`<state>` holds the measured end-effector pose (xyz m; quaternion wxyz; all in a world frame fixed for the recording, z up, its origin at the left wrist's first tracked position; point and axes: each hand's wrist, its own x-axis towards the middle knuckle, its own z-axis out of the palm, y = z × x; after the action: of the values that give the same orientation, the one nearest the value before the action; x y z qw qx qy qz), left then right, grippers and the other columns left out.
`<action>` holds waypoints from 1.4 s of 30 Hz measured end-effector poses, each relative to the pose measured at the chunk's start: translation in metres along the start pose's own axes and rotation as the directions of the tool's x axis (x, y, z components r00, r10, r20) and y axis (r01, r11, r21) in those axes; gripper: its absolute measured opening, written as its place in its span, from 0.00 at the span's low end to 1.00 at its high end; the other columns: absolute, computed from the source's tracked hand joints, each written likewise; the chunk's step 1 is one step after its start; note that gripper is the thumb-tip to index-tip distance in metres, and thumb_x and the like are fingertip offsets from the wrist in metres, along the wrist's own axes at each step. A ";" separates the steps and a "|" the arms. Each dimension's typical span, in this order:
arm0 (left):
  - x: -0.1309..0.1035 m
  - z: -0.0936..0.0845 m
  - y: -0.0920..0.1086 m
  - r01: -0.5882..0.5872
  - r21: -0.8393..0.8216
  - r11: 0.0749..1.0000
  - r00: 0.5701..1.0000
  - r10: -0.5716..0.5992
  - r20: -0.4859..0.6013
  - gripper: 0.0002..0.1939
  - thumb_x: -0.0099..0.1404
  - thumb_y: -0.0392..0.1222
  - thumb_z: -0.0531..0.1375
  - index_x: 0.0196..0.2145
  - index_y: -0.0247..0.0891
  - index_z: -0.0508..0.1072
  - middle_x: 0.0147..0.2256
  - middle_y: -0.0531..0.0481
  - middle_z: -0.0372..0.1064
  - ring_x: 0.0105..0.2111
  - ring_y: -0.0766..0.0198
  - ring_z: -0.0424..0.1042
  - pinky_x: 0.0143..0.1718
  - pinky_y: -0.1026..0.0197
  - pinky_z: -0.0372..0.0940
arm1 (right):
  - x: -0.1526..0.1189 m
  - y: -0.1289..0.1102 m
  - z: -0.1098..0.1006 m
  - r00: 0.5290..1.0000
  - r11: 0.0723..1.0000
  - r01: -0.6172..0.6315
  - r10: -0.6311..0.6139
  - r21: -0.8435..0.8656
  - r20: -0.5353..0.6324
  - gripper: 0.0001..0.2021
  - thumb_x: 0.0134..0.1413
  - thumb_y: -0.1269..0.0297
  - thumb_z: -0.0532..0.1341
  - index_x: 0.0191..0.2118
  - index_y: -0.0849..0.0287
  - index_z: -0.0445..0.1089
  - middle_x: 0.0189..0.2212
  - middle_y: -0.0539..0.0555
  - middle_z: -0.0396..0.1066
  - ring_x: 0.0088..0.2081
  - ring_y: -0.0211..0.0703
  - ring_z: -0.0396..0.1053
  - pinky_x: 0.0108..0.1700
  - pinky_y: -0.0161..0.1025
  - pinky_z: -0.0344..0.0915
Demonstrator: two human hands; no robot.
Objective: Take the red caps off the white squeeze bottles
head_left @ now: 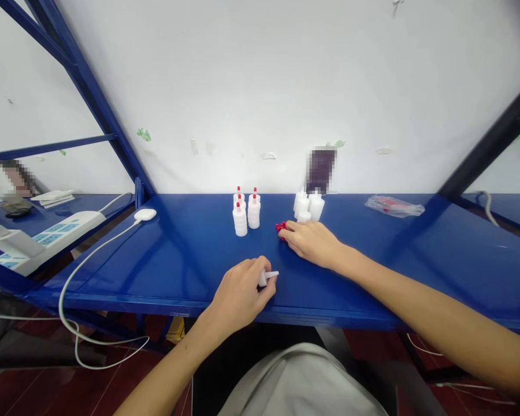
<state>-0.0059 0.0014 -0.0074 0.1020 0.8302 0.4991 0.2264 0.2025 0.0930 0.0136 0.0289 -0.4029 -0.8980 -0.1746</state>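
Observation:
My left hand is wrapped round a white squeeze bottle near the table's front edge. Its pointed, uncapped nozzle sticks out to the right, while most of the body is hidden by my fingers. My right hand reaches into a small pile of red caps, its curled fingertips closed on a cap and covering part of the pile. Just behind that hand stand several uncapped white bottles. Left of the caps, several white bottles with red tips stand upright in two rows.
A clear plastic bag with something red inside lies at the back right of the blue table. A white puck-like device with a cable sits at the left. Blue frame posts and a power strip are farther left.

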 end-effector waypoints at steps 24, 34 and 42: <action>-0.001 -0.001 -0.002 0.021 -0.093 0.995 0.996 -0.029 -0.082 0.23 0.73 0.48 0.46 0.20 0.38 0.51 0.24 0.54 0.56 0.23 0.68 0.56 0.28 0.61 0.51 | -0.006 0.055 0.017 0.770 0.768 -0.284 0.539 0.574 -0.341 0.15 0.67 0.54 0.46 0.33 0.56 0.61 0.24 0.51 0.66 0.26 0.43 0.63 0.31 0.37 0.52; -0.004 -0.005 -0.001 -0.002 -0.200 0.980 0.998 -0.011 -0.065 0.11 0.72 0.38 0.42 0.31 0.41 0.56 0.24 0.57 0.56 0.23 0.65 0.55 0.28 0.60 0.51 | 0.001 0.059 0.019 0.807 0.770 -0.469 0.572 0.432 -0.144 0.17 0.67 0.53 0.45 0.39 0.57 0.65 0.30 0.56 0.73 0.31 0.48 0.69 0.29 0.37 0.51; 0.001 -0.002 -0.001 -0.018 -0.166 0.986 0.998 0.009 -0.056 0.13 0.74 0.44 0.47 0.35 0.39 0.66 0.36 0.50 0.64 0.33 0.64 0.64 0.37 0.60 0.59 | -0.006 0.044 0.003 0.866 0.797 -0.318 0.464 0.514 -0.184 0.15 0.67 0.55 0.47 0.39 0.58 0.66 0.27 0.53 0.72 0.28 0.44 0.67 0.31 0.37 0.53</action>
<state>-0.0071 0.0030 -0.0055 0.1557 0.8156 0.4756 0.2906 0.2392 0.1168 0.0221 0.2970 -0.5311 -0.7935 -0.0024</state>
